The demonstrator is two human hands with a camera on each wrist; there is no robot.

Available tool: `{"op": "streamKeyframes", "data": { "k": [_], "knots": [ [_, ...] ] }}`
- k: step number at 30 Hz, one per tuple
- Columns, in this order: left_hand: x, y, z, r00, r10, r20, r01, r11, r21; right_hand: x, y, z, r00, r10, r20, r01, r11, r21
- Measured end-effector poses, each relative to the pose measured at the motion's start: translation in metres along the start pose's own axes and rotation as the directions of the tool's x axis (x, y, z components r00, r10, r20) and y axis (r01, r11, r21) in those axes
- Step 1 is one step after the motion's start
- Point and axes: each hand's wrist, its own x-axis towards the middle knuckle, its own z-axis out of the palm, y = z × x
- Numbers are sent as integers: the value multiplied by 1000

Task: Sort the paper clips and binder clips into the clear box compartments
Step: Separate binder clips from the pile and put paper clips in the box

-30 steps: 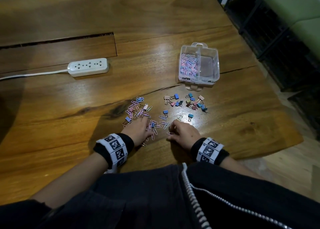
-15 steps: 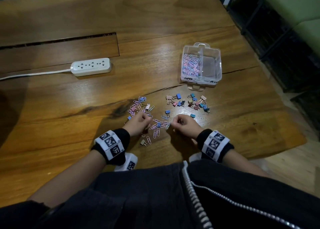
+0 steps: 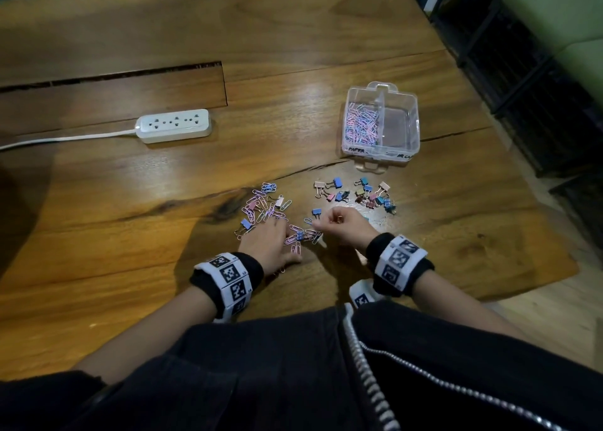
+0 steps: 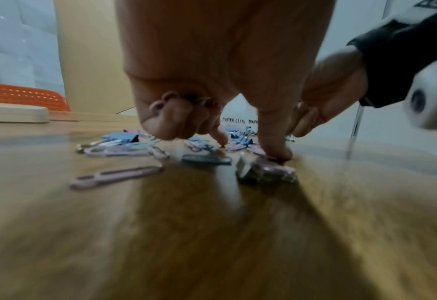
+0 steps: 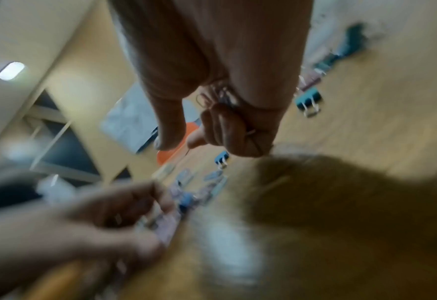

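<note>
Clear box (image 3: 380, 143), left compartment holding pink-and-blue paper clips (image 3: 361, 127); nearer, loose paper clips (image 3: 261, 205) and binder clips (image 3: 359, 194).

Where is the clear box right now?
In the head view, the clear box sits on the table's far right, just beyond the loose binder clips.

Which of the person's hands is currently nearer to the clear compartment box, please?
Right. The right hand sits below the clear compartment box, just short of the binder clips. The left hand lies farther left, on the paper clips.
</note>
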Motion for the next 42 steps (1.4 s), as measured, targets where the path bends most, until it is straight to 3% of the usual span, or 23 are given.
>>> {"op": "streamKeyframes", "data": {
  "k": [2, 4, 9, 12, 13, 14, 16, 17, 18, 20, 22, 24, 26, 27, 29, 31, 33, 36, 39, 42],
  "knots": [
    [3, 3, 1, 1000, 12, 2, -12, 1000, 21, 2, 5, 5, 996, -86, -31, 70, 937, -342],
    [6, 6, -1, 999, 15, 37, -16, 1000, 7, 2, 7, 8, 986, -166, -21, 119, 784, -610],
    [8, 10, -11, 988, 39, 147, -36, 999, -22, 4, 7, 11, 969, -248, 3, 165, 635, -754],
    [10, 7, -16, 988, 31, 153, 9, 968, -251, 4, 11, 12, 968, -250, 26, 168, 567, -806],
    [11, 3, -18, 985, -9, 171, 76, 917, -392, 3, 13, 12, 965, -258, 42, 181, 543, -820],
    [11, -1, -19, 979, -45, 201, 153, 810, -565, 3, 15, 13, 962, -267, 59, 195, 519, -832],
    [11, -7, -21, 964, -68, 256, 258, 459, -850, 2, 18, 15, 957, -279, 85, 216, 483, -849],
    [11, -9, -23, 956, -67, 284, 291, 298, -909, 3, 19, 15, 956, -276, 96, 222, 472, -853],
    [9, -10, -25, 951, -66, 303, 310, 198, -930, 3, 19, 16, 957, -271, 103, 226, 477, -849],
    [7, -11, -28, 949, -57, 311, 316, 139, -939, 2, 15, 14, 968, -238, 84, 210, 576, -790],
    [8, -12, -28, 947, -40, 320, 320, 233, -918, 2, 11, 8, 982, -189, 9, 159, 795, -586],
    [9, -11, -29, 950, -7, 314, 273, 511, -815, 1, 6, 2, 992, -118, -40, 100, 948, -301],
    [10, -12, -27, 960, 33, 278, 145, 792, -592, -4, 1, -4, 1000, -21, -20, 19, 995, -100],
    [10, -12, -26, 959, 57, 278, 90, 868, -489, -7, -2, -7, 1000, 29, 9, -29, 1000, 3],
    [10, -12, -24, 949, 88, 302, 19, 943, -332, -12, -5, -12, 990, 111, 82, -126, 969, 213],
    [9, -13, -23, 942, 112, 317, -56, 982, -178, -15, -5, -16, 983, 143, 119, -174, 935, 309],
    [8, -13, -23, 944, 135, 301, -135, 991, -23, -16, -2, -15, 990, 130, 61, -140, 969, 206],
    [6, -11, -20, 943, 178, 280, -211, 973, 92, -18, 4, -6, 1000, -6, -15, 2, 973, -233],
    [5, -8, -17, 936, 219, 277, -270, 948, 166, -19, 10, 1, 989, -144, 32, 133, 776, -616],
    [4, -9, -14, 928, 218, 302, -289, 932, 217, -17, 11, 2, 977, -181, 116, 207, 642, -738]
  ]
}}
